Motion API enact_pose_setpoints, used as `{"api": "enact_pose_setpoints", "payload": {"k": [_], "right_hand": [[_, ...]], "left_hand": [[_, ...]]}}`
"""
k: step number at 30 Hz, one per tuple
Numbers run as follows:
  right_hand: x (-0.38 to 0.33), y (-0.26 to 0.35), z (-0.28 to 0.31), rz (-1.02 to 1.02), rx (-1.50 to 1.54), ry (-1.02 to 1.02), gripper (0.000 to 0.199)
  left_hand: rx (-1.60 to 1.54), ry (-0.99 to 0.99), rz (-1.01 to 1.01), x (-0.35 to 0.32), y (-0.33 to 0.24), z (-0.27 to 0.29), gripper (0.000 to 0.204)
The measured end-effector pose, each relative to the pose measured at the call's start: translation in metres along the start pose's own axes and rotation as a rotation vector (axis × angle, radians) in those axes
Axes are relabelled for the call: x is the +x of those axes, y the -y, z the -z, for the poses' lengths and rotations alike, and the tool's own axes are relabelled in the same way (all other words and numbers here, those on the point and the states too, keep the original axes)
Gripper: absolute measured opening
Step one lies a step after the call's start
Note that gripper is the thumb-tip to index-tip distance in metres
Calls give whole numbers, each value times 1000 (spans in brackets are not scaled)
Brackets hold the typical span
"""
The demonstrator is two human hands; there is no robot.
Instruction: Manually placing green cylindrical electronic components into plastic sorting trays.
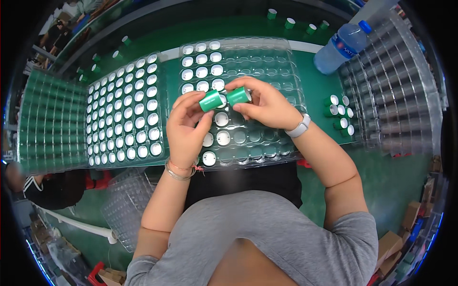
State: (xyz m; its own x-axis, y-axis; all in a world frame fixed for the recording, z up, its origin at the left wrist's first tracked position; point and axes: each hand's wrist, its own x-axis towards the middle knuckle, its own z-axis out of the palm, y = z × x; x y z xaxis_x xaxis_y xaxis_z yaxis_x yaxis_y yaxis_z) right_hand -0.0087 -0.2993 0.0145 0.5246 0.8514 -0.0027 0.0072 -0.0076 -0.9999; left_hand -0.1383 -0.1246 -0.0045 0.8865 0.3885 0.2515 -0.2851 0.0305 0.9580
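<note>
My left hand (187,119) is closed on a small green cylinder (210,101) with a white end, held tilted between thumb and fingers. Close beside it, my right hand (265,105) pinches a second green cylinder (238,96), its pale end facing right. Both are held above a clear plastic tray (267,62) with round pockets. White-topped cylinders (202,59) fill pockets in the left columns of that tray, while the pockets to the right hold none. Part of the tray is hidden under my hands.
A second clear tray (161,114) full of white-topped cylinders lies at left. Stacked trays stand at far left (50,121) and far right (396,86). Near the right stack are a water bottle (338,50) and several loose green cylinders (341,123). More cylinders (290,23) stand on the green surface behind.
</note>
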Motion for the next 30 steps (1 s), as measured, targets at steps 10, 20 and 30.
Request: {"api": "enact_pose_setpoints", "payload": {"k": [10, 20, 30], "right_hand": [[1, -2, 3, 209, -16, -48, 38], [2, -2, 6, 199, -42, -15, 41], [-2, -1, 4, 37, -67, -105, 28]], "left_hand": [[60, 57, -58, 1, 6, -1, 41], [78, 84, -64, 0, 6, 1, 46], [106, 116, 11, -2, 1, -1, 38]]}}
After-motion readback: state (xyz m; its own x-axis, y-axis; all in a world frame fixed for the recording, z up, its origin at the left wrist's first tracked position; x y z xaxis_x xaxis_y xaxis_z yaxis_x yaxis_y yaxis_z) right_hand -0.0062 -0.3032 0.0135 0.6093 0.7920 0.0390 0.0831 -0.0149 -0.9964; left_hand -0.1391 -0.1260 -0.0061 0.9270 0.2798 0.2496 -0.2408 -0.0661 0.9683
